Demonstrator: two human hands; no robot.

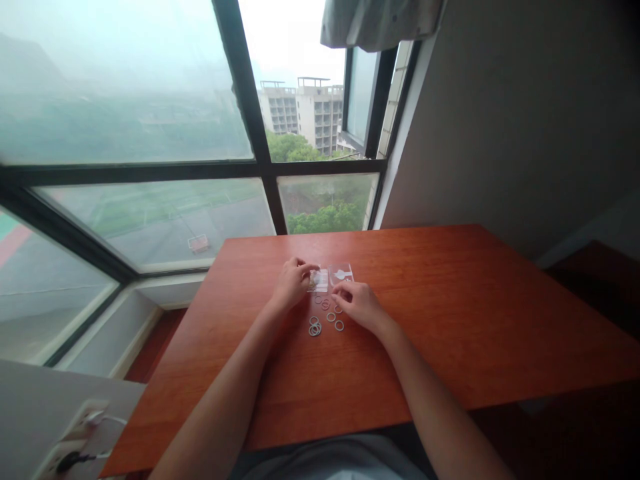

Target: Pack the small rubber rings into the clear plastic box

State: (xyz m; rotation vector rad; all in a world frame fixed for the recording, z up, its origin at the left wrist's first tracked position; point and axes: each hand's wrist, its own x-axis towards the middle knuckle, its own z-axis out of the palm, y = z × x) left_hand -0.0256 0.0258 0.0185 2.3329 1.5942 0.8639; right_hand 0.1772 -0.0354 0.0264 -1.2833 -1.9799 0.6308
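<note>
My left hand (294, 283) rests at the left side of a small clear plastic case (323, 280), its fingers curled over the edge. Part of that case has a white patch, and a clear section (341, 273) with a white shape lies at its right. My right hand (357, 301) is just in front of the case, thumb and fingertips pinched together; whatever is between them is too small to make out. Several thin grey rings lie on the table below the hands. A few overlap in a small cluster (315, 329), while single rings (339, 325) lie apart to the right.
The reddish-brown wooden table (450, 300) stands against a large window with dark frames (267, 170). A wall (480, 120) rises on the right. At the lower left, plugs sit in a wall socket (75, 450) beside the table edge.
</note>
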